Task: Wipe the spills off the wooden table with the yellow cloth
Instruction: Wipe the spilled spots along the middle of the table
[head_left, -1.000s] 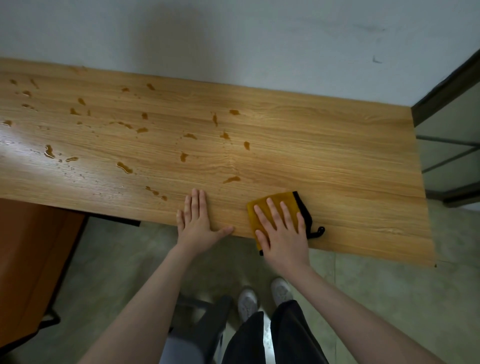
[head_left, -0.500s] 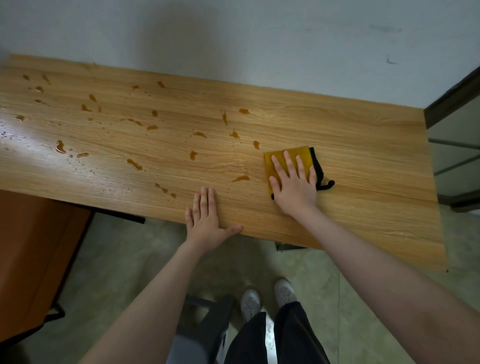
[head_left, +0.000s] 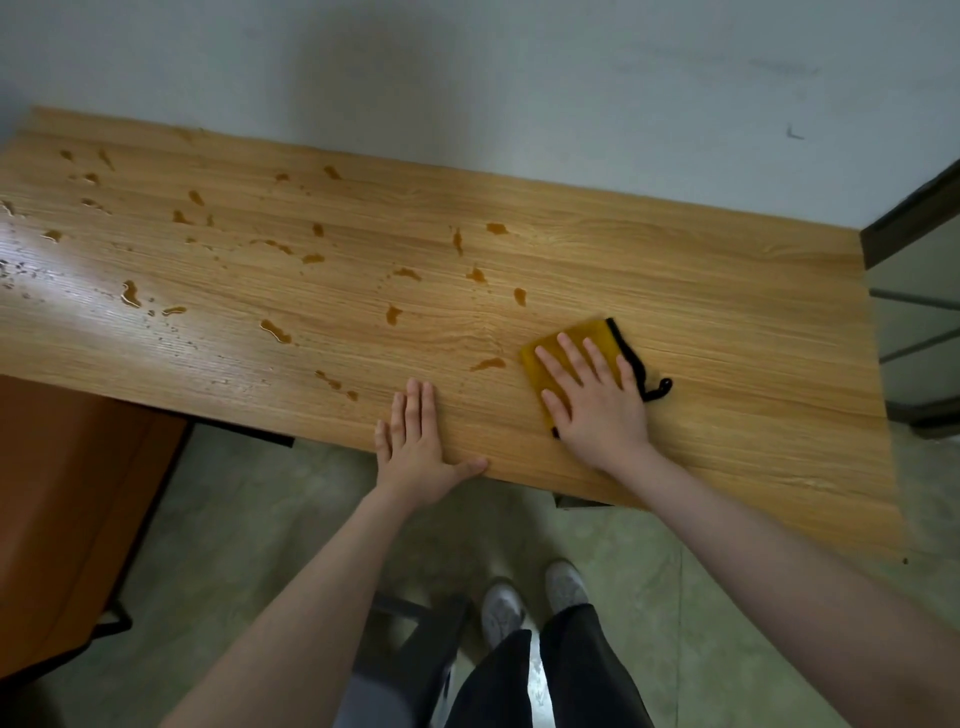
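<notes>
The wooden table (head_left: 727, 322) stretches across the view against a pale wall. A folded yellow cloth (head_left: 582, 340) with a black edge and loop lies on its right-centre part. My right hand (head_left: 597, 400) presses flat on the cloth with straight, spread fingers. My left hand (head_left: 415, 447) rests flat on the table's near edge, thumb out to the right. Brown spills (head_left: 275, 330) dot the middle and left of the tabletop; the nearest spill (head_left: 488, 364) sits just left of the cloth.
A reddish-brown cabinet (head_left: 67, 509) stands under the table's left end. A dark-framed glass door (head_left: 914, 312) is at the right. Below the table edge are a green floor, my legs and white shoes (head_left: 535, 597), and a dark stool (head_left: 415, 649).
My right hand first pushed the cloth away from the near edge, then pulled it back a little toward me. My left hand stayed on the table edge.
</notes>
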